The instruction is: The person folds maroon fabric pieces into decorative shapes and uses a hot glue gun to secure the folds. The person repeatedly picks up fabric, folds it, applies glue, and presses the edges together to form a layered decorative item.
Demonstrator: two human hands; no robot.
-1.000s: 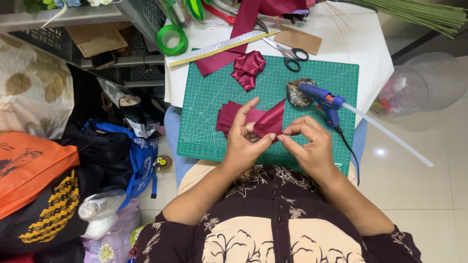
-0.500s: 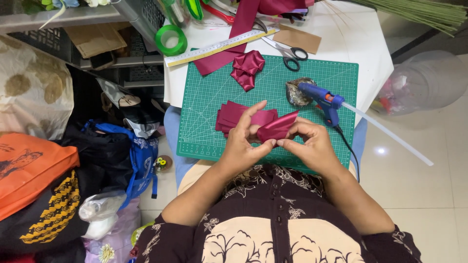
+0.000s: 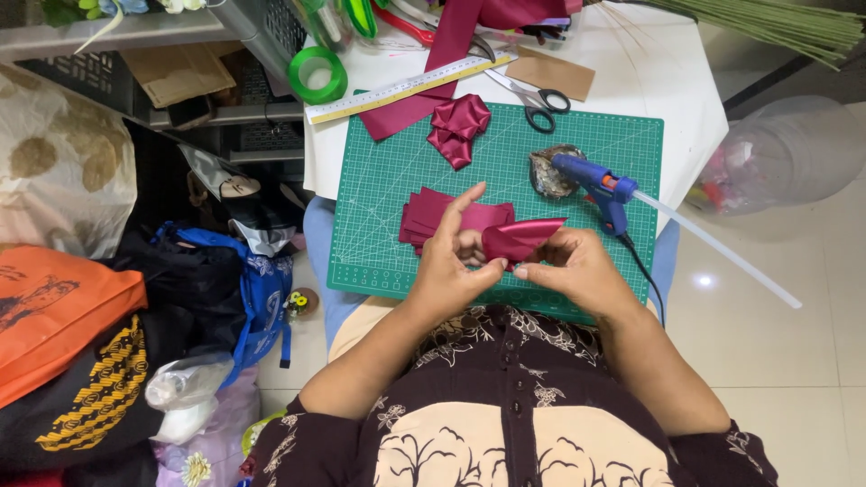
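squarely between left hand point(image 3: 451, 266) and right hand point(image 3: 577, 271), folded ribbon point(image 3: 519, 237)

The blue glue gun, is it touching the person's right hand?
Apart. In the head view the blue glue gun lies on the green cutting mat, with a strip of mat showing between it and the right hand.
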